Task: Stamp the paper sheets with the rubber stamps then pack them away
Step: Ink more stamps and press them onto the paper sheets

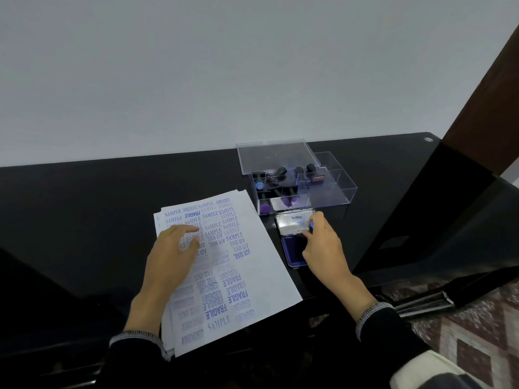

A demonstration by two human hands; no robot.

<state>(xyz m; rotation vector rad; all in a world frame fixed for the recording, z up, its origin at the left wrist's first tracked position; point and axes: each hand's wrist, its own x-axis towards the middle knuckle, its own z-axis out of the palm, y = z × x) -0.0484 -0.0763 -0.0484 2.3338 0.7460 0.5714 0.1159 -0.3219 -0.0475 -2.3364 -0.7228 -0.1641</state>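
A stack of white paper sheets (247,265), covered in blue stamped words, lies on the black table (84,220). My left hand (171,256) rests flat on the sheets, fingers spread. To the right sits an open ink pad (292,254) with its lid (295,223) raised. My right hand (325,248) is over the pad, shut on a rubber stamp with a blue top (312,224). Behind the pad stands a clear plastic box (331,189) holding several black-handled rubber stamps (280,174), its clear lid (275,155) tilted open.
A pale wall rises behind the table. A dark wooden post (483,88) and a black slanted panel (438,214) stand at the right. The table's front edge runs just under the sheets; patterned floor (471,341) shows at the lower right.
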